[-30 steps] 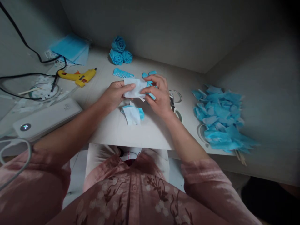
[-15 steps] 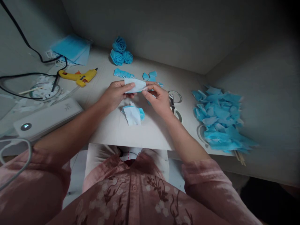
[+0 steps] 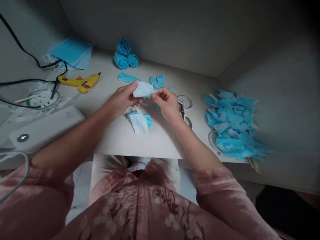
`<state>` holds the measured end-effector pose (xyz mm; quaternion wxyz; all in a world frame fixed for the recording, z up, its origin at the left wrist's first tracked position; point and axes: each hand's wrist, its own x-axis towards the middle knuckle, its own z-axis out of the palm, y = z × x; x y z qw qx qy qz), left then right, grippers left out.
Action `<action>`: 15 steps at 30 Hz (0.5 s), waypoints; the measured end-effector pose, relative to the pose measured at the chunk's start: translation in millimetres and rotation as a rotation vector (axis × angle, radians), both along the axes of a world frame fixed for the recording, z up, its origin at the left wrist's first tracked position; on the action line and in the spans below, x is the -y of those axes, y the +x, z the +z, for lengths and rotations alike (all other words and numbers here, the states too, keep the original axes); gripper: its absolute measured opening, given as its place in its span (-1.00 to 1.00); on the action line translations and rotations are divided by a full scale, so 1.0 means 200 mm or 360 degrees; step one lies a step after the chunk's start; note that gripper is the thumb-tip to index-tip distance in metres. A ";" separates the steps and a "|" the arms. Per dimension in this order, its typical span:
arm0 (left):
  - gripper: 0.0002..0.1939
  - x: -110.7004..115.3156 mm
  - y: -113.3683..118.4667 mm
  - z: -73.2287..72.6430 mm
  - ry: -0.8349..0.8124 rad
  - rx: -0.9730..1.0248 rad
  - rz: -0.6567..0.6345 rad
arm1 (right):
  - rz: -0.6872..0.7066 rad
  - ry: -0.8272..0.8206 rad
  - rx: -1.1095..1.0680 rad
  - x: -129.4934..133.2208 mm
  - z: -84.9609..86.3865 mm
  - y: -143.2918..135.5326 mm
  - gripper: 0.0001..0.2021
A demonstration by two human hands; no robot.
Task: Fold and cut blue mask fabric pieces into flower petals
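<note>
Above the table's middle, my left hand (image 3: 124,99) grips the left end of a piece of mask fabric (image 3: 143,90), white on the upper side with blue at its lower edge. My right hand (image 3: 168,102) pinches the other end between thumb and fingers. Just below lies a small heap of cut fabric pieces (image 3: 140,122), white and blue. Behind my hands are a folded blue strip (image 3: 128,77) and several small blue scraps (image 3: 158,81). Scissors (image 3: 183,111) rest right of my right hand, partly hidden by it.
Three blue fabric roses (image 3: 125,55) stand at the back. To the left are blue face masks (image 3: 71,51), a yellow glue gun (image 3: 81,83) with a black cord, and a white power bank (image 3: 47,130). A large pile of blue cut fabric (image 3: 231,123) covers the right side, near a tape roll (image 3: 185,101).
My right thumb and fingers have bent the right end of the fabric, which now curves downward. My left thumb has shifted toward its upper left edge. The whole view has moved slightly.
</note>
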<state>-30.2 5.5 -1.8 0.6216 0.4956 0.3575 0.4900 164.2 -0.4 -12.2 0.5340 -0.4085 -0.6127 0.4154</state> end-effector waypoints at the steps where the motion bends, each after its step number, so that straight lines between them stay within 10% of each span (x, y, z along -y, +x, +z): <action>1: -0.53 0.01 0.00 0.01 -0.0004 0.0015 -0.0020 | -0.0006 -0.0001 0.0003 0.00 0.00 0.00 -0.52; 15: -0.87 0.00 -0.01 -0.02 0.0088 -0.0042 0.0161 | 0.0036 -0.0014 0.0017 -0.02 -0.04 0.02 -0.53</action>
